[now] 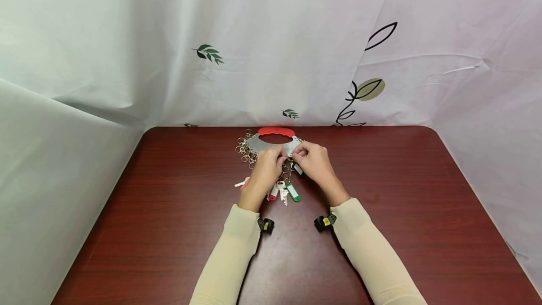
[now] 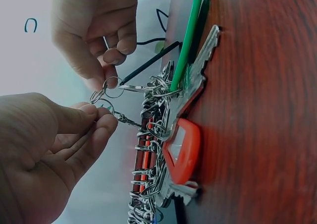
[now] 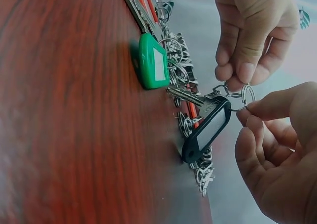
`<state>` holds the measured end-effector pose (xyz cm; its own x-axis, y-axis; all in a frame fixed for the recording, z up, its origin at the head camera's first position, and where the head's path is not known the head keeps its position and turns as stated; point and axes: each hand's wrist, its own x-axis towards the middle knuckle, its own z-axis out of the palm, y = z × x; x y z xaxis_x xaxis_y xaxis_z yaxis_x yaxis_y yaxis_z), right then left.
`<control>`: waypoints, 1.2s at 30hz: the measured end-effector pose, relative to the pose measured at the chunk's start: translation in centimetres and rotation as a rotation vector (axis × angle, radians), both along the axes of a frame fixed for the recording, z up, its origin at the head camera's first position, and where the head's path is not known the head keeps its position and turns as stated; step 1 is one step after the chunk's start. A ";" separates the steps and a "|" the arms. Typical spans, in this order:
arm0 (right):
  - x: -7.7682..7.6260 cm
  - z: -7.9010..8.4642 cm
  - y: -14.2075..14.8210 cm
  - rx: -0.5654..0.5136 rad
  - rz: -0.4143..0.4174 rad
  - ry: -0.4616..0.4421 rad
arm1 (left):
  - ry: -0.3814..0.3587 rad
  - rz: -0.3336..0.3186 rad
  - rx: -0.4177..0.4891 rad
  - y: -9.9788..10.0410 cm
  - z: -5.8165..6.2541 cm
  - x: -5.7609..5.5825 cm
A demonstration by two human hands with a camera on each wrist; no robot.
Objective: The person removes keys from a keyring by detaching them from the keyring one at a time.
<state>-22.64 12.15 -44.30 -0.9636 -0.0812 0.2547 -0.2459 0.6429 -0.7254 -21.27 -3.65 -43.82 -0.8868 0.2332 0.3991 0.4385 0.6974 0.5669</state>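
A key carrier with a red handle (image 1: 276, 131) and a silver plate (image 1: 256, 144) lies near the table's far edge. Over its front edge, my left hand (image 1: 268, 166) pinches a split ring (image 2: 105, 105) on a small clasp between thumb and fingertips. Close to its right, my right hand (image 1: 314, 161) pinches the thin ring of a black key tag (image 3: 210, 130) with a key (image 3: 202, 102) beside it. The rings overlap between the fingertips; I cannot tell whether they are linked. A green tag (image 1: 293, 192) and a red tag (image 1: 274, 191) hang with keys at the front.
Many empty clasps with rings (image 1: 242, 147) fan out along the plate's left side. Another key (image 1: 242, 182) shows beside my left wrist. The dark red wooden table (image 1: 402, 211) extends around the carrier, and a white patterned curtain (image 1: 271, 60) hangs right behind it.
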 end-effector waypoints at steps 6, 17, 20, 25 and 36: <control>0.0 0.0 0.0 -0.021 -0.042 -0.048 | -0.003 0.009 -0.013 0.0 0.1 0.0; 0.1 0.0 -0.2 -0.072 -0.095 -0.109 | -0.024 0.020 -0.020 0.2 0.2 0.1; 0.1 -0.1 -0.1 -0.087 -0.099 -0.115 | -0.028 0.026 -0.020 0.3 0.2 0.2; 0.1 -0.1 -0.1 -0.119 -0.113 -0.126 | -0.030 0.038 -0.022 0.4 0.3 0.2; 0.1 -0.3 -0.3 -0.241 -0.123 -0.201 | -0.039 0.056 -0.013 0.5 0.1 0.1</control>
<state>-22.56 11.86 -44.56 -0.9954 0.0785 0.0558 -0.0131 0.4634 -0.8861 -21.17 -3.17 -43.67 -0.9132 0.1880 0.3614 0.3767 0.7278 0.5731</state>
